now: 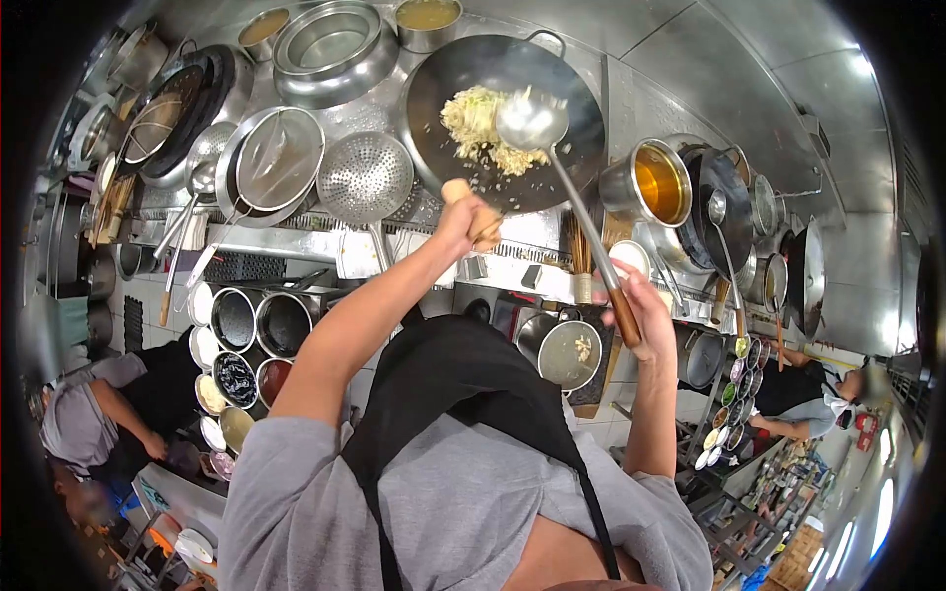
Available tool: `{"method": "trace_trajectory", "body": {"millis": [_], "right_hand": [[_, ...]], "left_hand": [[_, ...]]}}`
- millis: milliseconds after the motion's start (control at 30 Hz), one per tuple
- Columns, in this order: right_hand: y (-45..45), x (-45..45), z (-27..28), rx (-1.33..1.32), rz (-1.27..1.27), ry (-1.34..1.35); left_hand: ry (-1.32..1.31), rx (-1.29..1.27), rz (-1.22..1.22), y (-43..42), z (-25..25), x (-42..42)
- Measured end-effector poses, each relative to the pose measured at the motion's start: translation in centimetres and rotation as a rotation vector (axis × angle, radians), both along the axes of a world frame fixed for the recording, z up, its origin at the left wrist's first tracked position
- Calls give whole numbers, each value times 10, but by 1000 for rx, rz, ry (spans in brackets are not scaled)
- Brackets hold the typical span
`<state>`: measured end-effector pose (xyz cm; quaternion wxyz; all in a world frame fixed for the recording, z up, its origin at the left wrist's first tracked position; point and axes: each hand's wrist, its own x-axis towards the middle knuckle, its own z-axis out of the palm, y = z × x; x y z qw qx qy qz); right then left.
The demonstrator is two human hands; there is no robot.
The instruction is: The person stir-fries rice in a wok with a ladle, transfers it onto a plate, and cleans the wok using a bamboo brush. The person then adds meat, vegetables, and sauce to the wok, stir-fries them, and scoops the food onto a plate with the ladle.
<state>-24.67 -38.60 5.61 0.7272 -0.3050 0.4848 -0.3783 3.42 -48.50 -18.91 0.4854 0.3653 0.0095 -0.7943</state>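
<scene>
A large dark wok (pixel 581 128) sits at the top centre, with pale yellow fried rice (pixel 473 123) inside it. My left hand (pixel 467 219) is closed around a light cloth (pixel 484 229) at the wok's near edge. A steel ladle (pixel 532 120) has its bowl over the rice, a little blurred. Its long handle slants down to a wooden grip, where my right hand (pixel 642 310) holds it, with some fingers partly spread.
A perforated skimmer (pixel 365 177) and a wire strainer (pixel 280 158) lie left of the wok. Right of it stands a pot of amber oil (pixel 660 187). Sauce containers (pixel 235 318) are at lower left. Co-workers stand at far left (pixel 108 404) and far right (pixel 803 394).
</scene>
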Motion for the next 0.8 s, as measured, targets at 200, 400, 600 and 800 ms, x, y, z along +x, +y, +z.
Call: {"method": "trace_trajectory", "body": {"millis": [200, 400, 600, 800], "right_hand": [[-62, 89, 5, -1009, -25, 823], [-212, 110, 49, -1314, -72, 53], [-141, 94, 95, -1522, -195, -185], [-222, 103, 24, -1191, -198, -310]], "left_hand": [[-125, 53, 80, -59, -25, -20], [156, -126, -157, -20, -3, 13], [-408, -297, -145, 53, 44, 29], [-1681, -976, -118, 19, 75, 5]]}}
